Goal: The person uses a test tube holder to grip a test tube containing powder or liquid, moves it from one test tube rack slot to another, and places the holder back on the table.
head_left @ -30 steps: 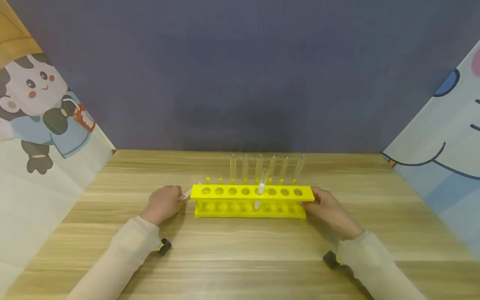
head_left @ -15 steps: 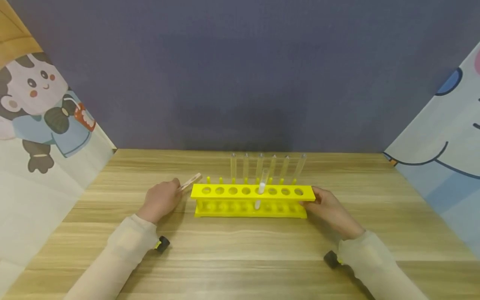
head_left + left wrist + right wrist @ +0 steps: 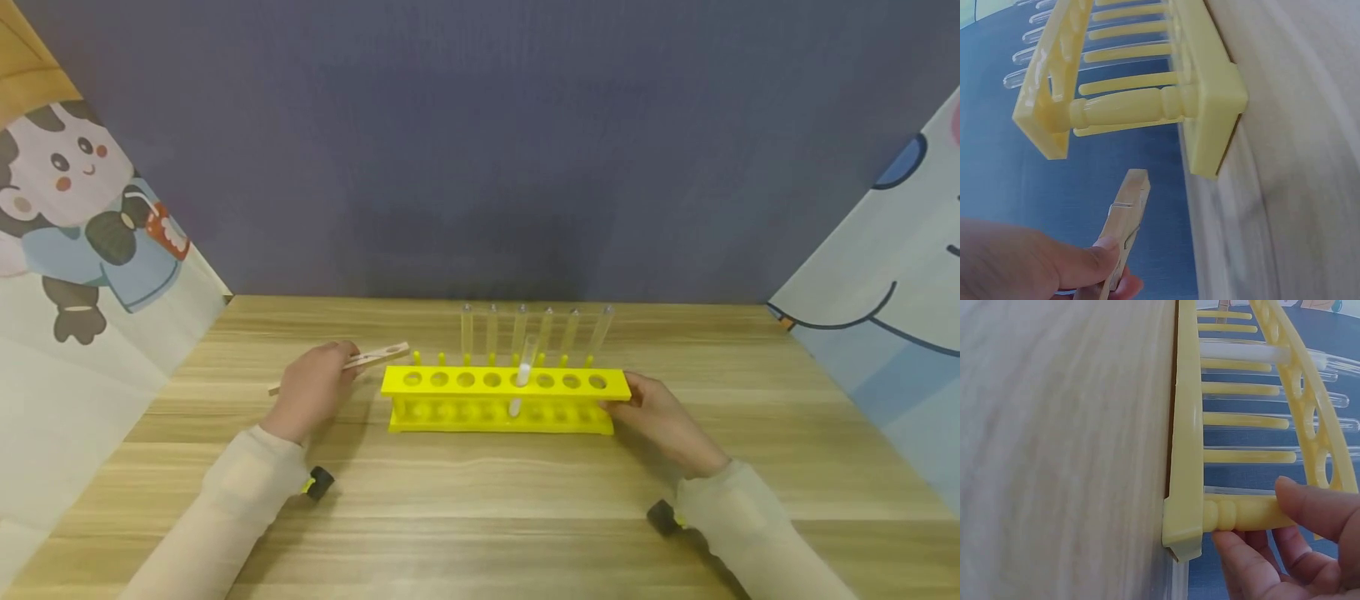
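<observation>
A wooden test tube clamp (image 3: 378,357) with a wire spring is pinched between the thumb and fingers of my left hand (image 3: 315,385), left of the rack. Its tip (image 3: 1138,181) points toward the end post of the yellow test tube rack (image 3: 502,383), apart from it. My right hand (image 3: 663,417) holds the rack's right end, with thumb and fingers around the end post (image 3: 1247,512). One test tube (image 3: 524,371) with white contents stands in a hole right of the middle. Several clear test tubes (image 3: 467,329) sit upside down on the pegs along the back.
The rack stands on a wood-grain table (image 3: 480,517). Behind the table rises a dark blue-grey panel (image 3: 480,167). Cartoon-printed panels (image 3: 97,200) flank the table on both sides.
My left hand has drawn back to the left, away from the rack, and the clamp in it has come into fuller view. My right hand stays on the rack's end.
</observation>
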Motion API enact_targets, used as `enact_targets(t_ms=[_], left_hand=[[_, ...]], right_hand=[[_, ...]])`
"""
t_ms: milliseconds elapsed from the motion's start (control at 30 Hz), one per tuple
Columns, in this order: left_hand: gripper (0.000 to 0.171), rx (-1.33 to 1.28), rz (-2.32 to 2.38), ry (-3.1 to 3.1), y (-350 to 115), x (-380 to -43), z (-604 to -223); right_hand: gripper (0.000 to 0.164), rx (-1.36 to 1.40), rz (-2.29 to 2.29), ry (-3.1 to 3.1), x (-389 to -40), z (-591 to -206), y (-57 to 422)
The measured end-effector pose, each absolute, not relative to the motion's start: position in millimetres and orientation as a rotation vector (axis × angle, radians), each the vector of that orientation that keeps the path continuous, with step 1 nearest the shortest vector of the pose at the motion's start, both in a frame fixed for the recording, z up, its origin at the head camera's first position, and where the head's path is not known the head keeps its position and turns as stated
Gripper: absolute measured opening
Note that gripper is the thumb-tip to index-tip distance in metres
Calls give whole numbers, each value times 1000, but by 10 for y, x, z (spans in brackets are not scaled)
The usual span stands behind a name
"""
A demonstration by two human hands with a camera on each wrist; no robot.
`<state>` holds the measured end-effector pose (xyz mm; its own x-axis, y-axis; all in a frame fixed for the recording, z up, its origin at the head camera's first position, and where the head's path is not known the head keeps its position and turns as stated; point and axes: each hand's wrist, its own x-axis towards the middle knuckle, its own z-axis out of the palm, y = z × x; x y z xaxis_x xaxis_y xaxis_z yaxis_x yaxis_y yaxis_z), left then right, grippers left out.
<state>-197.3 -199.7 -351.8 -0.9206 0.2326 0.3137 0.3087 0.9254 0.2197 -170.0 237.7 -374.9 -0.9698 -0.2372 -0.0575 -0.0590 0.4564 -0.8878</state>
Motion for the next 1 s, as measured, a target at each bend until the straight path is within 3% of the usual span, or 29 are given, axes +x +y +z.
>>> enact_targets(t_ms=[400,1000], left_hand=[[19,-391,-398,-2761,-2004,-1922,-3355],[8,-405,-398,-2583,-1940,-1835,-3224]], right_hand=[[41,-263,-1529,2520,-1697,-3786,2398],[40,-258,-1558,2501,-1731,-3793,2384]])
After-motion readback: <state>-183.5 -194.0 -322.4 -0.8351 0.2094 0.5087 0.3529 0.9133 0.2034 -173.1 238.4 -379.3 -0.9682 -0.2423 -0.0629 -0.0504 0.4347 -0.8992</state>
